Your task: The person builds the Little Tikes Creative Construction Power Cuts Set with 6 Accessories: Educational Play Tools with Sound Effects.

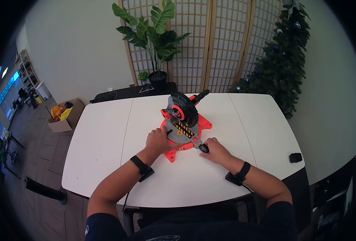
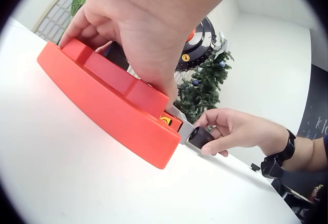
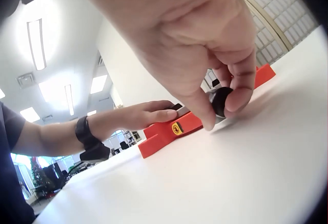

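A toy miter saw with an orange base [image 1: 204,121] and a grey round turntable [image 1: 172,135] stands on the white table. Its black toothed blade [image 1: 189,112] tilts up over a yellow-and-black striped strip. My left hand [image 1: 157,140] holds the left front of the base; in the left wrist view its fingers reach over the raised orange rim [image 2: 113,78], with the thumb farther along it. Between thumb and fingers, my right hand [image 1: 217,151] pinches the black knob [image 3: 220,101] at the end of the grey front arm [image 1: 196,141].
On the table's right edge lies a small black object [image 1: 295,157]. Behind the table stand a potted plant [image 1: 157,78], a folding screen [image 1: 222,48] and a decorated Christmas tree [image 1: 274,64]. An open cardboard box [image 1: 75,114] is at the left.
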`<state>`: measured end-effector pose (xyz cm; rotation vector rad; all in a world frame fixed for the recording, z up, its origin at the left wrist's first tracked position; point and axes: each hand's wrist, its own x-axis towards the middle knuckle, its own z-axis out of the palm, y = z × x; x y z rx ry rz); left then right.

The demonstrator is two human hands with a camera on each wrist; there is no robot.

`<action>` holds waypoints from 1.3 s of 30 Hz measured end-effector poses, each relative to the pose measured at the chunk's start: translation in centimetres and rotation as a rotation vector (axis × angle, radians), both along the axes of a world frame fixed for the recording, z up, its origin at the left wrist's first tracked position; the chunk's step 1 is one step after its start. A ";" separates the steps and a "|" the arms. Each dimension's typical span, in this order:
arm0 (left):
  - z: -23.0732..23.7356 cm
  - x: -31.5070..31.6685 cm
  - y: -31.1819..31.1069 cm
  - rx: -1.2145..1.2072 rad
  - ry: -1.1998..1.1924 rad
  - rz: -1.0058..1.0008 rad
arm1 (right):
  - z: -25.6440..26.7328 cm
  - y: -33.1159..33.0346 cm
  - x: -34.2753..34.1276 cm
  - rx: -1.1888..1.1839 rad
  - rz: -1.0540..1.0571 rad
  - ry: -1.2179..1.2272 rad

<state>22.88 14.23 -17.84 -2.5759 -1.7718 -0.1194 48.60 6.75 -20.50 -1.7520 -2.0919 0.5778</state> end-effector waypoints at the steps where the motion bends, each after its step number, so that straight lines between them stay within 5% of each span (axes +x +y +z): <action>1: 0.1 0.1 0.0 -0.010 0.006 0.009 | 0.2 0.0 -0.2 0.000 0.000 0.000; 7: 0.1 0.1 -0.3 0.004 -0.004 0.019 | 0.5 0.3 -0.2 0.114 0.044 -0.183; 9: -0.1 0.1 -0.2 0.006 -0.007 0.015 | 0.3 1.4 0.8 -0.194 -0.001 0.225; 13: -0.1 0.2 -0.2 0.001 0.012 0.022 | -1.4 2.7 1.8 -0.410 -0.053 0.535; 16: -0.3 0.1 -0.1 0.011 0.008 0.019 | -0.5 2.2 1.4 -0.437 -0.043 0.503; 18: -0.1 0.3 -0.2 0.008 0.017 0.026 | 1.7 0.8 0.3 -0.194 0.005 0.180; 21: -0.1 0.2 -0.4 0.016 0.017 0.028 | -1.8 1.4 0.5 0.142 0.039 -0.066; 25: 0.0 0.2 -0.4 0.028 0.005 0.021 | -1.8 2.1 1.2 0.193 0.060 -0.086; 27: 0.0 0.2 -0.4 0.029 0.006 0.020 | -0.9 3.0 1.9 -0.429 -0.057 0.503; 31: -0.1 0.2 -0.4 0.041 0.018 0.019 | -0.5 3.1 1.8 -0.476 -0.039 0.551; 34: -0.3 0.2 -0.4 0.054 0.021 0.014 | 0.2 2.1 1.1 -0.382 -0.001 0.366; 36: -0.2 0.2 -0.3 0.034 0.022 0.015 | -1.3 1.5 0.8 0.159 0.067 -0.024; 39: -0.2 0.2 -0.3 0.027 0.021 0.014 | -1.9 1.4 0.7 0.508 0.135 -0.168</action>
